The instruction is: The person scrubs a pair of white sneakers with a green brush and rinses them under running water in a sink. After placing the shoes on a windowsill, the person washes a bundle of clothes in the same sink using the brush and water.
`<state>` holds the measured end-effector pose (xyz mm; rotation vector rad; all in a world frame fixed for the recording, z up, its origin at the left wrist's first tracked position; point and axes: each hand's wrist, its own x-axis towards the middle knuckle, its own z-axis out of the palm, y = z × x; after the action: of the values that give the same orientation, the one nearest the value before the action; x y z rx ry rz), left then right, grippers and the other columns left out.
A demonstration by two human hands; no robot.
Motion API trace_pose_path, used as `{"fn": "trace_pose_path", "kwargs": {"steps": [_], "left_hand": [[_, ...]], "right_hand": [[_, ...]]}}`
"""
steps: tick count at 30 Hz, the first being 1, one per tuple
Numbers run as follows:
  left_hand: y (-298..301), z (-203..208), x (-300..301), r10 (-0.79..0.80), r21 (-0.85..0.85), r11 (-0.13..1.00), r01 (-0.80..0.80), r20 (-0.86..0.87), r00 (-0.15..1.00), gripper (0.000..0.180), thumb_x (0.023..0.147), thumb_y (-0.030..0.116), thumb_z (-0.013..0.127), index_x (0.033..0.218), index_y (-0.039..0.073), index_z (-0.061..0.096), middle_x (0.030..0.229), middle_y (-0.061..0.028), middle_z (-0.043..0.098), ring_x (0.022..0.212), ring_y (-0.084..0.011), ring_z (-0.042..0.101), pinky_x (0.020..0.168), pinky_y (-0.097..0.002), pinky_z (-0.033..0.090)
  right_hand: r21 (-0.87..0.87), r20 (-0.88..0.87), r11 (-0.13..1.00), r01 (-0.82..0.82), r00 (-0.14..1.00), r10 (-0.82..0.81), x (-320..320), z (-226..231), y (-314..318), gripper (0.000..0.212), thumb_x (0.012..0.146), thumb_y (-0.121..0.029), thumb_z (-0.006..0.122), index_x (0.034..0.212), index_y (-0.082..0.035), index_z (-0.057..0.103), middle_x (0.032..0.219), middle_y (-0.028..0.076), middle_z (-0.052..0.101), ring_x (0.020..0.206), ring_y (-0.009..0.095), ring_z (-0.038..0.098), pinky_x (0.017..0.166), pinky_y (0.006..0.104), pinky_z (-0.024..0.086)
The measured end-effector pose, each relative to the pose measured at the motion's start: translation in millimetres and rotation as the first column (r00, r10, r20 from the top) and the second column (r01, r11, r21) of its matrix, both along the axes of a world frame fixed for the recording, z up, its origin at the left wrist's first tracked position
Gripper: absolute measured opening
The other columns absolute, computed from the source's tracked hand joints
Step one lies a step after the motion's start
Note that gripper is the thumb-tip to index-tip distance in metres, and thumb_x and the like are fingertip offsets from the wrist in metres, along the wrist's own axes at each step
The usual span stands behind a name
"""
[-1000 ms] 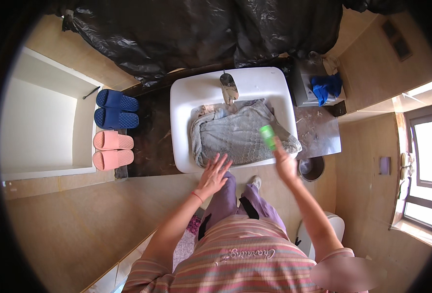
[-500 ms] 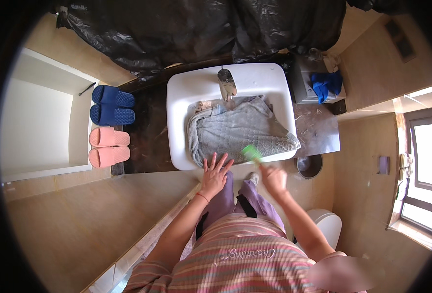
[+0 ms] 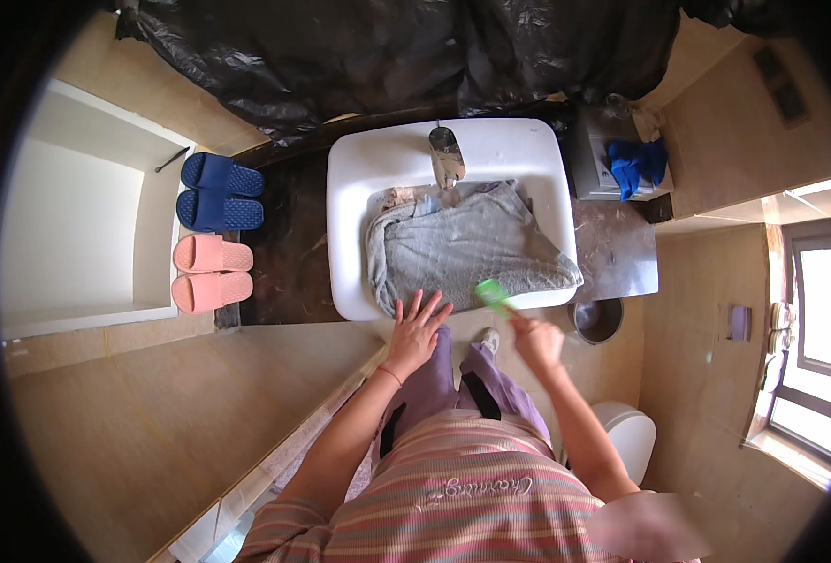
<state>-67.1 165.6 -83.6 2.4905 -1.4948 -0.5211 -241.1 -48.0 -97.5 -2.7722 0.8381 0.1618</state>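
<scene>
A wet grey towel [image 3: 462, 246] lies spread in the white sink [image 3: 348, 202], its near edge draped over the front rim. My left hand [image 3: 416, 335] rests with spread fingers on the towel's near edge, left of the middle. In my right hand [image 3: 537, 345] is a scrubbing brush [image 3: 494, 295] with a green head, gripped by its handle. The green head is against the towel near the front rim, slightly blurred. Above the towel's far side is a metal faucet [image 3: 447, 156]. Some light-coloured cloth [image 3: 402, 196] shows behind the towel.
Blue slippers [image 3: 218, 192] and pink slippers [image 3: 211, 272] stand left of the sink on the dark counter's edge. A grey box [image 3: 595, 155] with a blue cloth [image 3: 637, 167] sits at right. Below are a round bin [image 3: 595, 320] and a white toilet [image 3: 631, 436].
The brush has shifted slightly right and nearer to me on the towel. My left hand stays on the towel's edge. The whole view has moved a little.
</scene>
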Motion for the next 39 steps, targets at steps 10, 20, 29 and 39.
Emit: {"fn": "trace_pose_path", "kwargs": {"steps": [10,20,29,39], "left_hand": [[6,-1,0,0.009,-0.036,0.999,-0.009,0.002,1.0,0.066,0.081,0.013,0.06,0.142,0.026,0.039,0.153,-0.0002,0.023,0.141,-0.0311,0.021,0.11,-0.06,0.016],[-31,10,-8,0.099,-0.153,0.982,-0.113,-0.096,0.99,0.072,0.079,0.025,0.065,0.144,0.022,0.034,0.152,-0.004,0.025,0.141,-0.0353,0.016,0.109,-0.0609,0.017],[-15,-8,-3,-0.157,-0.005,0.987,0.158,0.045,0.987,0.08,0.08,0.025,0.064,0.148,0.023,0.023,0.153,-0.0008,0.023,0.142,-0.0332,0.015,0.112,-0.0568,0.015],[0,-1,-2,-0.134,0.008,0.991,0.134,0.034,0.99,0.072,0.08,0.011,0.057,0.145,0.028,0.032,0.155,0.0049,0.017,0.143,-0.0325,0.014,0.112,-0.0573,0.015]], "right_hand": [[0.015,-0.024,0.995,-0.099,0.995,0.099,30,42,27,0.023,0.092,-0.036,0.05,0.106,-0.028,0.067,0.061,0.009,0.061,0.052,0.028,0.062,0.049,0.043,0.048],[0.012,0.003,0.993,0.118,0.993,-0.118,-5,40,-36,0.035,0.087,-0.026,0.059,0.122,-0.03,0.059,0.071,0.015,0.064,0.062,0.034,0.063,0.056,0.046,0.048],[0.207,0.023,0.977,0.044,0.998,-0.05,27,63,34,0.038,0.089,-0.027,0.055,0.127,-0.028,0.054,0.071,0.015,0.065,0.061,0.035,0.063,0.055,0.0474,0.049],[0.007,0.074,0.98,0.2,0.977,-0.2,-11,33,-37,0.036,0.088,-0.03,0.058,0.124,-0.03,0.058,0.065,0.014,0.062,0.055,0.031,0.061,0.049,0.0433,0.047]]}}
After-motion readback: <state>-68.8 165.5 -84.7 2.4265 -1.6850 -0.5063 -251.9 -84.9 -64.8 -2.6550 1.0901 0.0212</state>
